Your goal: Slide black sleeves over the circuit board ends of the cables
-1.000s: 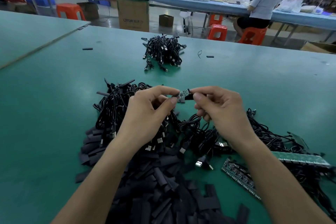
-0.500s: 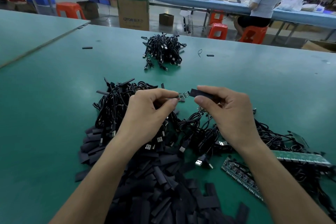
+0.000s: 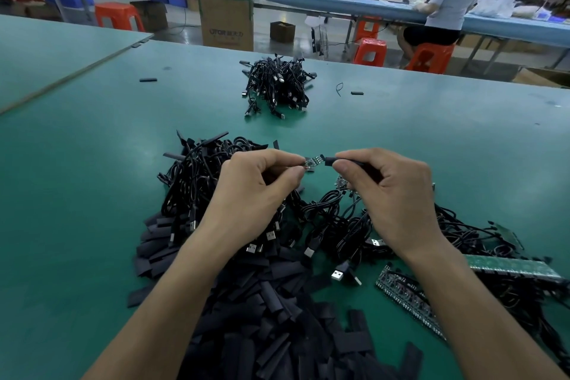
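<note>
Left hand [image 3: 256, 191] pinches a small circuit board [image 3: 314, 161] on a cable end between thumb and forefinger, above the middle of the green desk [image 3: 92, 179]. Right hand [image 3: 391, 194] pinches a black sleeve [image 3: 331, 160] the same way, its open mouth just beside the board's free end; contact cannot be told. Loose cables [image 3: 200, 182] heaped under both hands, cut sleeves [image 3: 277, 318] piled toward the near edge, a separate cable bundle [image 3: 277, 86] toward the far edge, green board strips [image 3: 512, 267] toward the right edge.

Two hands [image 3: 249, 194] [image 3: 398, 197], two cable heaps [image 3: 191, 182] [image 3: 277, 83], one sleeve pile [image 3: 262, 318], two circuit-board strips [image 3: 404, 293] [image 3: 512, 268], two stray sleeves [image 3: 148, 80] [image 3: 357, 92]
</note>
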A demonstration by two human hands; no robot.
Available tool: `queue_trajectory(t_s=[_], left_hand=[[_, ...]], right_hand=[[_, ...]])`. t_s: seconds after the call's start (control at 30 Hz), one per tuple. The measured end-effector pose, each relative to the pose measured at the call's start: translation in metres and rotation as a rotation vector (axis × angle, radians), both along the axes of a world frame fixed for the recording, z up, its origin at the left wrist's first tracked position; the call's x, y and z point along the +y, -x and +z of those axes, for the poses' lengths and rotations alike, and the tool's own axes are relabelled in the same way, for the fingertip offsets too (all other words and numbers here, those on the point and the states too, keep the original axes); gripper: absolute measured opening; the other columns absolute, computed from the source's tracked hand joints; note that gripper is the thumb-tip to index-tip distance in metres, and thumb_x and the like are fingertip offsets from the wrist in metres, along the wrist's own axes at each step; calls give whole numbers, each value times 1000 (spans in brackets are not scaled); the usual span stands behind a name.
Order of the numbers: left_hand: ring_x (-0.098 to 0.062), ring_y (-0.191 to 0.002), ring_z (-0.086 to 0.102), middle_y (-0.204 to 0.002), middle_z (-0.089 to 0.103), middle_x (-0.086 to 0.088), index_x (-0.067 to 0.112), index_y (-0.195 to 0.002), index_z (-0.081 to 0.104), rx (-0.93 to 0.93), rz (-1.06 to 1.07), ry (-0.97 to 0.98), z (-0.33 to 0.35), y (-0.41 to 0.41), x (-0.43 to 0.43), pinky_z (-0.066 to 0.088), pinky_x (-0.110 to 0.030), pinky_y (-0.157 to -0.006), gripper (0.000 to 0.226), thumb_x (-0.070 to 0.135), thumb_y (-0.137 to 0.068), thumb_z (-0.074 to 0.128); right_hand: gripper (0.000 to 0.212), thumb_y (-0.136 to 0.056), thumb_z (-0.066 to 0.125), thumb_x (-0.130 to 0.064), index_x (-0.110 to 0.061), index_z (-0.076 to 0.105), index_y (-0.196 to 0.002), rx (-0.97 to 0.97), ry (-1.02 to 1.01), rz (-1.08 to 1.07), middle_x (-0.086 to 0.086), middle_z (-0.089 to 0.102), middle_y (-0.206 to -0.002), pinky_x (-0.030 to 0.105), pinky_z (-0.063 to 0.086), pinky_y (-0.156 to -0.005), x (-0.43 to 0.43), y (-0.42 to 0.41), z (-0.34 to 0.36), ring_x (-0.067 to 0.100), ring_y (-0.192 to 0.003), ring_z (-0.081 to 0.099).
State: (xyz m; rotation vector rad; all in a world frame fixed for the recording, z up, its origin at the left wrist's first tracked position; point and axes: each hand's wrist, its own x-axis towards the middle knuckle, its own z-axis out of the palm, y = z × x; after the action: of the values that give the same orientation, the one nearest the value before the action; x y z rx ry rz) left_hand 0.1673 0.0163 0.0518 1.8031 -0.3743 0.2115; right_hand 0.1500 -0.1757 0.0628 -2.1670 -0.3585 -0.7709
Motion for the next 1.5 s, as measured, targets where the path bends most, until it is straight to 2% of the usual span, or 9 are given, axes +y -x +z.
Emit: queue_trajectory(t_s=[0.23, 0.37, 0.6, 0.73, 0.97, 1.13, 1.2, 1.3, 1.5], left_hand=[[-13, -74, 70, -77, 75, 12, 33, -96, 75, -8, -29, -26, -1, -1, 1, 58, -32, -70, 15, 20, -93, 70], [-7, -73, 70, -79, 75, 13, 37, -95, 73, -22, -58, -44, -2, -3, 4, 57, -23, -68, 18, 19, -93, 70], [-1, -71, 67, -77, 75, 15, 35, -94, 74, -20, -120, -56, 1, -5, 10, 51, -14, -66, 21, 14, -92, 71], [4, -67, 63, -75, 74, 17, 33, -93, 75, -8, -136, -59, 3, -5, 12, 45, -9, -63, 21, 13, -92, 71], [-20, -76, 67, -80, 74, 11, 34, -95, 76, -25, -125, -92, 1, -6, 12, 54, -29, -71, 20, 15, -91, 72], [-18, -82, 72, -85, 76, 5, 31, -95, 76, -6, -160, -88, -1, -5, 10, 58, -35, -81, 17, 14, -90, 73], [-13, -79, 71, -83, 76, 5, 29, -96, 74, 10, -167, -45, -2, -5, 9, 58, -28, -76, 17, 14, -90, 74], [-9, -65, 61, -77, 75, 3, 25, -96, 68, 45, -170, 19, 0, -4, 8, 48, -19, -63, 15, 15, -88, 76], [-14, -67, 60, -72, 73, 1, 16, -88, 61, 56, -176, 15, 0, -2, 6, 51, -31, -67, 18, 14, -85, 79]], right_hand=[[29, -85, 69, -36, -16, 78, -103, -25, 49, 5, -19, 66, -83, 4, 45, -74, 0, -1, 1, -4, -84, 66], [30, -84, 69, -38, -18, 78, -104, -14, 50, 14, -13, 71, -86, 12, 51, -75, -2, -2, 1, 1, -83, 67], [23, -78, 71, -39, -36, 74, -101, 177, -68, 168, -15, 74, -88, 16, 52, -71, -9, -5, 7, 4, -81, 70], [24, -75, 72, -42, -34, 76, -97, 286, -122, 252, -11, 77, -86, 14, 51, -67, -11, -8, 10, 2, -73, 69], [16, -74, 74, -38, -33, 80, -88, 382, -314, 320, 4, 74, -72, 17, 46, -50, -14, -10, 5, 9, -58, 60], [25, -75, 75, -35, -26, 77, -98, 334, -187, 332, -12, 75, -76, 10, 46, -59, -9, -6, 5, 1, -62, 64], [26, -75, 74, -35, -26, 77, -99, 322, -151, 329, -18, 74, -75, 9, 46, -61, -8, -5, 6, 0, -63, 66], [26, -76, 73, -37, -27, 77, -100, 319, -154, 308, -12, 76, -79, 16, 50, -62, -8, -5, 6, 12, -65, 68], [19, -79, 73, -27, -24, 78, -97, 348, -246, 350, 0, 77, -82, 24, 56, -64, -1, -2, -2, 16, -68, 71]])
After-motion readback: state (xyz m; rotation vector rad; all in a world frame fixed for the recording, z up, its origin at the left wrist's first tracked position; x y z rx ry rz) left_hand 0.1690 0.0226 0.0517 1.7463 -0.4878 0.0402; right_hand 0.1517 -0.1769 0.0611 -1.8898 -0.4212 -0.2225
